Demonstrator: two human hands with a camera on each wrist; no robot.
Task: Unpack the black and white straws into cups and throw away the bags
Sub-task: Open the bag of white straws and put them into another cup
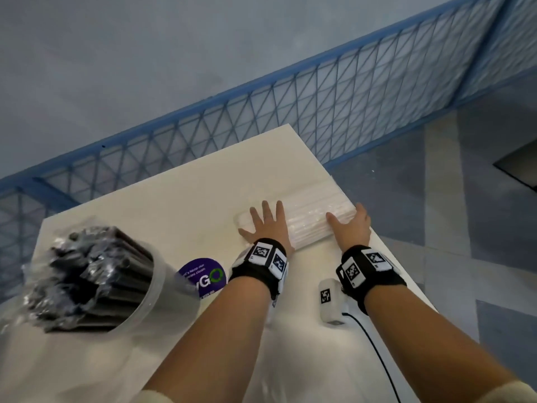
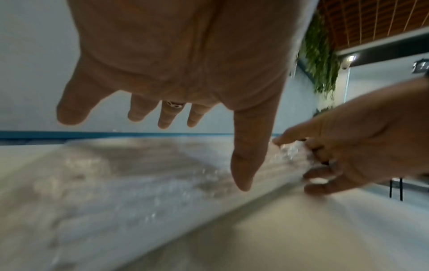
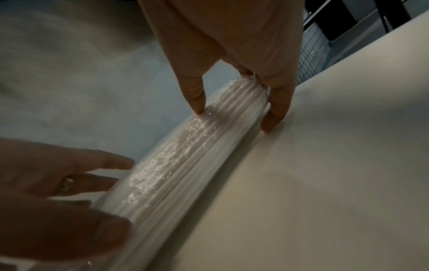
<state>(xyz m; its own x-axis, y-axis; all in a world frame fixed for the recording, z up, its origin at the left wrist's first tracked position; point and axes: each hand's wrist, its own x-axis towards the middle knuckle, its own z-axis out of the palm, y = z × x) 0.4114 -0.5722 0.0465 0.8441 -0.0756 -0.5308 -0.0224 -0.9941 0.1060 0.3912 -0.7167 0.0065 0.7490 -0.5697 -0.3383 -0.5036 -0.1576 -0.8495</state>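
- 2 hands: left point(image 1: 266, 225), right point(image 1: 353, 225), both at 12 o'clock
- 1 bag of white straws point(image 1: 308, 221), under them
- 1 cup point(image 1: 162, 282) at 9 o'clock, holding 1 bundle of black straws point(image 1: 87, 274)
- 1 table point(image 1: 180, 199)
- 1 round sticker point(image 1: 203, 276)

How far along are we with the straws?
Partly done: the black straws stand in a clear cup, still in their crinkled bag. In hand: the left hand and right hand reach onto the sealed pack of white straws on the table. Left: unpacking the whites, binning both bags.
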